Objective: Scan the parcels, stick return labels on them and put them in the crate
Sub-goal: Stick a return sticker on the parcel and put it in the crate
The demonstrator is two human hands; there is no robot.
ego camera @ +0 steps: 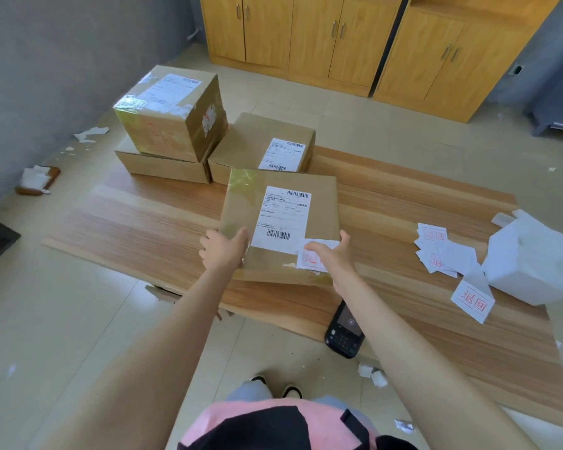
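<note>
One wooden table [143, 228] underneath everything. Three far parcels [173, 131] clustered at its back edge, touching. Near parcel [322, 209] at mid-table, just before them. Black scanner [345, 332] at near edge, beneath right forearm. Left hand [223, 251] clamped round near parcel's left corner, thumb on top. Right hand [332, 254] spread flat, pressing return label [307, 261] onto near-right corner. Spare labels [436, 251] scattered well right.

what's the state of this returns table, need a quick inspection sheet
surface: wooden table
job's things: flat parcel in front, return label on its near right corner; more parcels back left; scanner at near edge; loose return labels at right
clutter: white paper pile; paper scraps on floor
grippers: left hand grips flat parcel's left edge; right hand presses the return label
cables: nothing seen
surroundings: wooden cabinets, tiled floor
</note>
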